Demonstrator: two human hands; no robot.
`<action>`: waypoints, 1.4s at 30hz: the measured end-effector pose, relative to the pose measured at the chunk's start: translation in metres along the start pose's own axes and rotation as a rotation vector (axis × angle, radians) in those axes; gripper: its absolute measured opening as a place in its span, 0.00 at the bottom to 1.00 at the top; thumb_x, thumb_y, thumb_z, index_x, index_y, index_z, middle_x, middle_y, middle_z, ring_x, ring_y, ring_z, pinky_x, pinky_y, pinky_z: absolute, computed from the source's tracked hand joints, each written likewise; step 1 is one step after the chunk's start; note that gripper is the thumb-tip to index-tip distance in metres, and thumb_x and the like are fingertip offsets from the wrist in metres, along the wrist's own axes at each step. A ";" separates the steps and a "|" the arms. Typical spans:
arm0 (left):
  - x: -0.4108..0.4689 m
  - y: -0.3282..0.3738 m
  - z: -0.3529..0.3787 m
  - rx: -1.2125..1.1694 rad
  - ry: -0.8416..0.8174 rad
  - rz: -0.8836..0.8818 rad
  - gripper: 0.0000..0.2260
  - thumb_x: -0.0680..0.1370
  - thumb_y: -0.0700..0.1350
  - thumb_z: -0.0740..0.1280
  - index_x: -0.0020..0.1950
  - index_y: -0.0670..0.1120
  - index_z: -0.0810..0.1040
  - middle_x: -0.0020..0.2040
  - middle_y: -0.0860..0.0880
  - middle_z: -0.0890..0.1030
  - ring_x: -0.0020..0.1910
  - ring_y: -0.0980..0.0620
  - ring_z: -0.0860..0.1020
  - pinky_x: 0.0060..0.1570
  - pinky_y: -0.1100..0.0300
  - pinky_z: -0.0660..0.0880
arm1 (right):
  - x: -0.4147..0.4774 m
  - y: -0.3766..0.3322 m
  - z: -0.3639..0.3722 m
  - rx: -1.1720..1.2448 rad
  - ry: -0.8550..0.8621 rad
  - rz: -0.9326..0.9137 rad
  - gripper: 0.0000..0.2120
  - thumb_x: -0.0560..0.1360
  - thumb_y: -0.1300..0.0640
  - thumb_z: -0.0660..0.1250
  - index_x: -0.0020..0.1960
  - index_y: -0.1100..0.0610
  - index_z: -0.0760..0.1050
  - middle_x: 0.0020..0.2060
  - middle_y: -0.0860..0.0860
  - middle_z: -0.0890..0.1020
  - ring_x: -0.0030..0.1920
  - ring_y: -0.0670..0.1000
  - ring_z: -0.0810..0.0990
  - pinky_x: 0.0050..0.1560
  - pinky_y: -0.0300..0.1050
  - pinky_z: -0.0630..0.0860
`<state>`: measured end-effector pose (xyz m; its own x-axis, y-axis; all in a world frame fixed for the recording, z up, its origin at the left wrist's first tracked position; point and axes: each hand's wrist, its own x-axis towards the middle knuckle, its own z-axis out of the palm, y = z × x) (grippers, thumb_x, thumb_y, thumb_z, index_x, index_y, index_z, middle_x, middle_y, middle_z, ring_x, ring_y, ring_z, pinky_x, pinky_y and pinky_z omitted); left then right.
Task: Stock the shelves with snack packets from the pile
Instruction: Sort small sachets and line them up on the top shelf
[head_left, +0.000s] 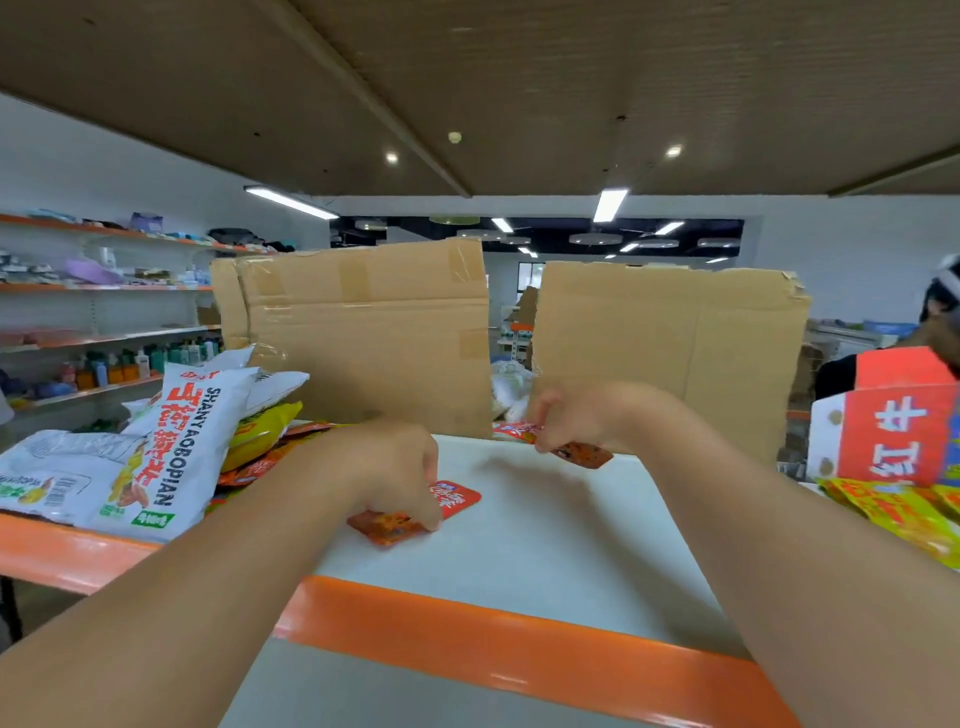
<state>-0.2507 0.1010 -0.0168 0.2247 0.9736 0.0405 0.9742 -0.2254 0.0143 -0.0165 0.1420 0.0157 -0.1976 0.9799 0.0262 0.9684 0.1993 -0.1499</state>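
Note:
Both my arms reach over a white shelf (545, 525) with an orange front edge. My left hand (400, 467) pinches a small red and orange snack packet (447, 506) that lies flat on the shelf. My right hand (571, 415) grips another small red packet (582, 453) near the back of the shelf, just in front of a cardboard sheet. A pile of snack packets lies at the left, with a large white bag (182, 452) on top and yellow and orange packets (260, 431) under it.
Two cardboard sheets (374, 332) (670, 353) stand upright behind the shelf. A red and white carton (888, 431) and yellow packets (893, 514) sit at the right. Another person (935, 322) is at the far right. Stocked shelves (98, 332) line the left wall.

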 end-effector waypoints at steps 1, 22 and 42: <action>0.002 0.005 -0.001 0.001 -0.003 0.013 0.23 0.67 0.61 0.77 0.58 0.56 0.80 0.48 0.56 0.78 0.45 0.57 0.77 0.35 0.61 0.70 | -0.004 0.009 -0.001 0.008 0.002 0.013 0.16 0.72 0.48 0.73 0.58 0.52 0.79 0.48 0.52 0.82 0.48 0.54 0.81 0.48 0.47 0.77; 0.049 0.332 -0.019 -0.468 0.292 0.376 0.16 0.65 0.61 0.75 0.46 0.56 0.76 0.44 0.56 0.82 0.41 0.54 0.81 0.41 0.53 0.82 | -0.210 0.290 -0.070 0.097 0.391 0.332 0.11 0.72 0.44 0.74 0.50 0.46 0.76 0.44 0.45 0.78 0.43 0.48 0.78 0.37 0.43 0.72; 0.043 0.673 -0.002 -0.517 0.255 0.497 0.16 0.69 0.61 0.73 0.51 0.56 0.77 0.39 0.53 0.82 0.35 0.56 0.82 0.36 0.57 0.80 | -0.395 0.567 -0.068 0.259 0.628 0.603 0.13 0.72 0.43 0.73 0.48 0.48 0.73 0.42 0.50 0.78 0.37 0.50 0.75 0.37 0.47 0.70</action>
<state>0.4149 -0.0089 -0.0031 0.5612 0.7286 0.3928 0.6108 -0.6848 0.3975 0.6212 -0.1322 -0.0123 0.5244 0.7547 0.3941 0.8012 -0.2808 -0.5284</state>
